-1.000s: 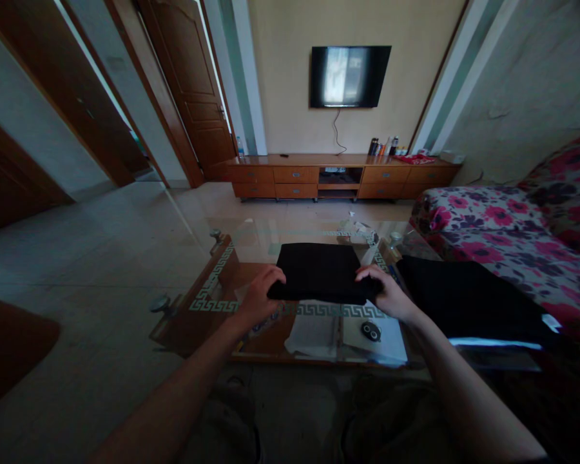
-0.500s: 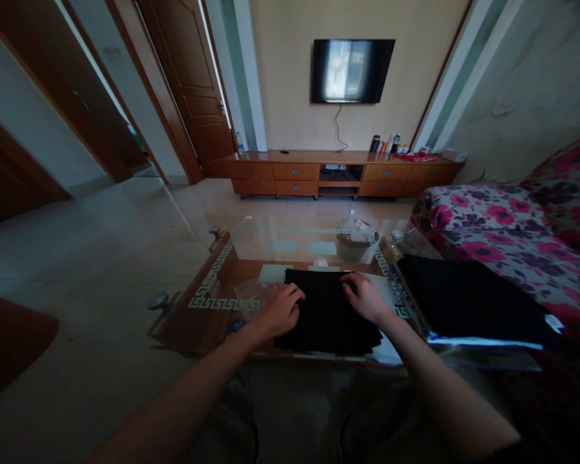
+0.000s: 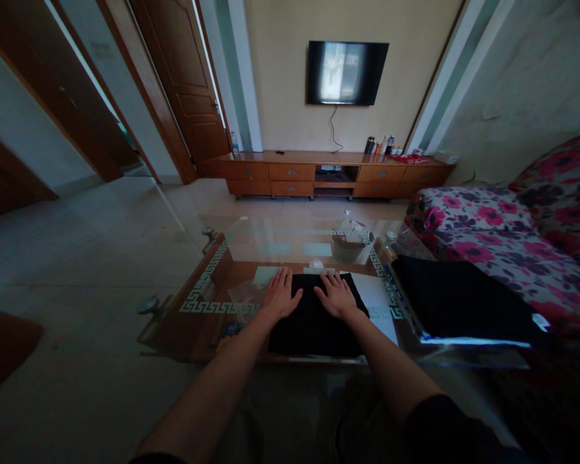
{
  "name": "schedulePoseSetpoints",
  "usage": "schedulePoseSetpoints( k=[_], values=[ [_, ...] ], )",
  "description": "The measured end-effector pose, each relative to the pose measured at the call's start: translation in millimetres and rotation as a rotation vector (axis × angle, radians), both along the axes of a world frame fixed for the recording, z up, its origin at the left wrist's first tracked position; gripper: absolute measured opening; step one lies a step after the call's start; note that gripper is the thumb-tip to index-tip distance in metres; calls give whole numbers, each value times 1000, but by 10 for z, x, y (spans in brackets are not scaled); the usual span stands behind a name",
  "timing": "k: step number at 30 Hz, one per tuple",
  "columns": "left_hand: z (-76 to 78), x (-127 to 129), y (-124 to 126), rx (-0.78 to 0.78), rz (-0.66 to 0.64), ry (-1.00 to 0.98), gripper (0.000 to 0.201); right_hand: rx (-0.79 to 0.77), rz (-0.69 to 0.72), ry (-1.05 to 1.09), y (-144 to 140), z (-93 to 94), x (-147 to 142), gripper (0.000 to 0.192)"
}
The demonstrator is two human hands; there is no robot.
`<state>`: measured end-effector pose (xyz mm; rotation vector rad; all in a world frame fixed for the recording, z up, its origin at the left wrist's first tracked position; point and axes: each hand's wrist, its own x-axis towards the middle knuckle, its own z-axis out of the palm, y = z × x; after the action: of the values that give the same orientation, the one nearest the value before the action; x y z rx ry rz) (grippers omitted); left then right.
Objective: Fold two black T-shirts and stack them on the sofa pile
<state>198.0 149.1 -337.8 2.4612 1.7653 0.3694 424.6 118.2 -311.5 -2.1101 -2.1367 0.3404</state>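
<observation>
A folded black cloth lies on the glass coffee table in front of me; its exact kind I cannot tell. My left hand rests flat on its far left part, fingers stretched forward. On its far right part lies my right hand, also flat with the fingers spread. Partly under the cloth, a white sheet sticks out to the right. Left of my left hand is a piece of clear plastic.
Another folded black cloth with a white tag lies at the right, beside the flowered sofa. A bin shows through the glass at the far side. Beyond stands a low wooden cabinet below a wall television.
Both hands have gone from curled fingers at the cloth's edges to lying flat on it. The cloth now looks narrower and neater on its right side. The view has shifted slightly.
</observation>
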Motion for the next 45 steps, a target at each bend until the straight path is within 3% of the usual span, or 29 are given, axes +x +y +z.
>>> schedulePoseSetpoints(
  k=[3, 7, 11, 15, 18, 22, 25, 30, 34, 37, 41, 45],
  values=[
    [24, -116, -25, -4, 16, -3, 66, 66, -59, -16, -22, 17, 162, 71],
    [200, -129, -123, 90, 16, -6, 61, 46, -67, -29, -137, 101, 218, 65],
    [347, 3, -354, 163, -147, -30, 60, 199, -11, -71, -417, 207, 9, 64],
    [261, 58, -616, 32, -268, -11, 60, 131, 103, -79, -717, 158, -156, 67],
    [208, 34, -739, 14, -274, -9, 59, 83, 114, -75, -816, 128, -165, 68],
    [250, -34, -868, 80, -249, -59, 60, 168, 77, -59, -903, 174, -101, 69],
    [242, -104, -977, 26, -274, -64, 62, 206, 34, -61, -1004, 145, -39, 70],
    [163, -196, -1039, -33, -275, -71, 63, 123, 0, -20, -1047, 70, 62, 65],
    [129, -319, -986, -37, -120, -94, 70, 80, -288, 0, -979, 183, 251, 74],
    [89, -424, -987, -15, -13, -73, 75, -62, -364, 44, -939, 285, 453, 74],
    [24, -478, -1061, 22, -7, -26, 73, -218, -383, 262, -915, 371, 596, 64],
    [0, -471, -1106, 20, -4, 7, 73, -365, -490, 660, -914, 466, 562, 52]
  ],
)
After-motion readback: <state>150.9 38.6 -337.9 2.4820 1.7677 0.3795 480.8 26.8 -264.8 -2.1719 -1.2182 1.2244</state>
